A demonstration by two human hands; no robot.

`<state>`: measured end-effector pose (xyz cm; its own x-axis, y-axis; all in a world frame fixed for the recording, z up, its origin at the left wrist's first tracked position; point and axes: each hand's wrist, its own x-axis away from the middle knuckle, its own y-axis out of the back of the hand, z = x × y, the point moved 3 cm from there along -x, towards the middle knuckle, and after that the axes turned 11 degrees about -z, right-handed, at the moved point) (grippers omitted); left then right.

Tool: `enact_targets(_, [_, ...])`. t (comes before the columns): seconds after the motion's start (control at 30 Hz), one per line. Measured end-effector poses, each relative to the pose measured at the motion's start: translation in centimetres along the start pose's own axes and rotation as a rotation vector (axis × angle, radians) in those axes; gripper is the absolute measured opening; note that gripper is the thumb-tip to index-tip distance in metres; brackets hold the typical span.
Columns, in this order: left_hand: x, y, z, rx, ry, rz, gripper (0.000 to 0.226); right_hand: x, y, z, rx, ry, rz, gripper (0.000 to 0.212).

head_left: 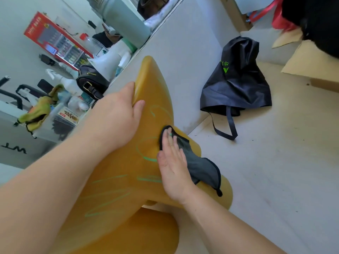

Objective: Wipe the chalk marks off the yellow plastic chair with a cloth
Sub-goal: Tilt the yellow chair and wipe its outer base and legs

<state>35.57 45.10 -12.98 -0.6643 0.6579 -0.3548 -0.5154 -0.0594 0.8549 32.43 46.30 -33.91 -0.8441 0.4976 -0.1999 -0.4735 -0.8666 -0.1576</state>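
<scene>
A pale floor [275, 162] runs along a grey-white wall, with a cluttered counter [11, 114] off to the left. The fingers [169, 142] of the right hand [173, 167] lie flat and spread on a dark grey cloth [200, 165], pressing it against the yellow plastic chair [146, 85]; they do not pinch it, and the rest of the cloth trails loose toward the near right, ending in a small black corner tag. The left hand [115, 118] is farther up the chair, its fingers curled over the left edge and the thumb laid on the face, gripping it. Green chalk marks [108, 204] cover the yellow surface: a curved line just left of the cloth, short strokes beside the right wrist, a zigzag nearer (some look fainter than others). Beyond the chair, on the floor to the far right, a black bag [236, 85] with green lettering slumps against the wall. On the counter sit a red box [55, 39], a dark handbag [91, 83] and a yellow-green rag [36, 112].
</scene>
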Motion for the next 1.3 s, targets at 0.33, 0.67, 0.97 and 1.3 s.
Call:
enact_targets(0.33, [13.4, 4.5, 3.9, 0.147, -0.03, 0.107, 0.059, 3.9, -1.3, 4.1, -0.021, 0.304, -0.126, 0.073])
enact_targets(0.67, [11.2, 5.4, 3.6, 0.334, 0.205, 0.083, 0.055, 7.2, -4.4, 4.2, -0.181, 0.195, -0.261, 0.076])
enact_targets(0.97, [8.8, 3.1, 1.6, 0.173, 0.108, 0.064, 0.053, 6.7, -4.2, 4.3, -0.234, 0.101, -0.259, 0.087])
enact_targets(1.3, [13.6, 4.8, 2.6, 0.214, -0.046, 0.03, 0.056, 12.4, -3.1, 5.9, -0.125, 0.045, -0.071, 0.079])
